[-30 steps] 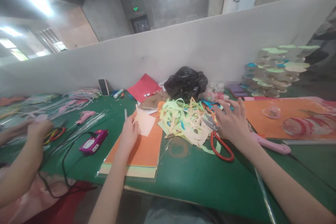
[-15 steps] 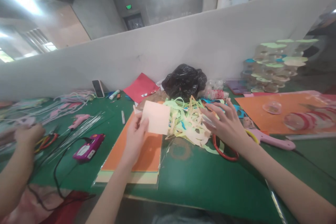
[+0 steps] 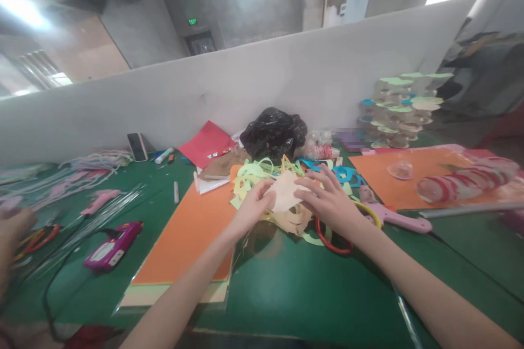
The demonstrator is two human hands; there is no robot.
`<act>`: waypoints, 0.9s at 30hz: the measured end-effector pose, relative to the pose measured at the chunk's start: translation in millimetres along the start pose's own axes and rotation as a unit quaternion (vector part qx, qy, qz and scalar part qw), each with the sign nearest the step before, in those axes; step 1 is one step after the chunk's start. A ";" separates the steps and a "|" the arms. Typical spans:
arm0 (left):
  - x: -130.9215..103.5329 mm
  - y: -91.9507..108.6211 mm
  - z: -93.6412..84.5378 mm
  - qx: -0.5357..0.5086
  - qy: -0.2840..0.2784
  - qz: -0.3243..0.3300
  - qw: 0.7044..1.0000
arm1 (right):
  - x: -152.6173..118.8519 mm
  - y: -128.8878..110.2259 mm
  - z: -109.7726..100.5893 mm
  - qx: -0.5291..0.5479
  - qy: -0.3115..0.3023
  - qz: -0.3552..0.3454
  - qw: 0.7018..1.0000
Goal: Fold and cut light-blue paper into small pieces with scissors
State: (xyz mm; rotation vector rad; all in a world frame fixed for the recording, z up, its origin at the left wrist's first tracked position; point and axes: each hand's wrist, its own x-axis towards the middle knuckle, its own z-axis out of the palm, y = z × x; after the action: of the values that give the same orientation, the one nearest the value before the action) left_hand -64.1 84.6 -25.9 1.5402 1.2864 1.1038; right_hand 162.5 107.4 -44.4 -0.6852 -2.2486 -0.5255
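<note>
A small sheet of pale cream paper (image 3: 285, 191) is held up over a heap of cut paper scraps (image 3: 249, 180). My left hand (image 3: 256, 204) pinches its left edge, the thumb in front. The fingers of my right hand (image 3: 327, 196) are bent around its right edge; their tips are partly hidden. Beneath my right wrist lie scissors with red and yellow handles (image 3: 333, 245), their blades out of sight. A pink glue gun (image 3: 403, 219) rests just to the right, its cable running off along the table.
Orange sheets (image 3: 184, 234) lie on the green table (image 3: 286, 283) at left. Behind the scraps sits a black plastic bag (image 3: 273, 133). A purple device (image 3: 114, 245) and another person's hand (image 3: 16, 226) are farther left. At right stand stacked clear cups (image 3: 399, 112) and a red-striped bottle (image 3: 462, 177).
My left hand has carried the cream paper right, over the scraps. My right hand has closed in on the paper's right edge. The view has turned slightly right.
</note>
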 end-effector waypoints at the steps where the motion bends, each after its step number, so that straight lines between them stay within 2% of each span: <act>1: -1.7 -0.2 1.5 0.018 -0.001 0.004 1.000 | 0.5 -1.0 1.6 0.005 -0.003 0.000 1.000; 6: -10.9 1.8 6.7 0.050 -0.015 0.010 0.999 | 3.2 -9.2 5.7 0.041 -0.002 0.029 0.999; 9: -11.4 1.3 7.9 0.007 -0.024 -0.008 1.000 | 4.5 -9.6 7.0 0.073 0.026 0.084 0.993; 12: -10.8 0.8 8.0 -0.033 -0.011 -0.034 0.999 | 5.2 -6.7 9.3 0.108 0.058 0.134 0.983; 16: -9.8 0.0 9.3 -0.086 0.011 -0.053 0.995 | 4.8 -1.9 9.5 0.141 0.072 0.167 0.973; 23: -4.3 2.0 13.9 -0.198 0.096 -0.105 0.970 | 4.8 1.5 0.8 0.083 0.005 0.064 0.994; 27: -5.1 3.8 13.3 -0.249 0.095 -0.104 0.958 | 6.0 0.5 -0.2 0.049 0.012 0.022 0.998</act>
State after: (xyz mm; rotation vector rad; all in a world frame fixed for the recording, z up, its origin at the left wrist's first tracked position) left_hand -50.7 78.3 -26.5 0.9224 1.1483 1.3354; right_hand 159.2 109.6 -39.8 -0.6737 -2.2164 -0.3975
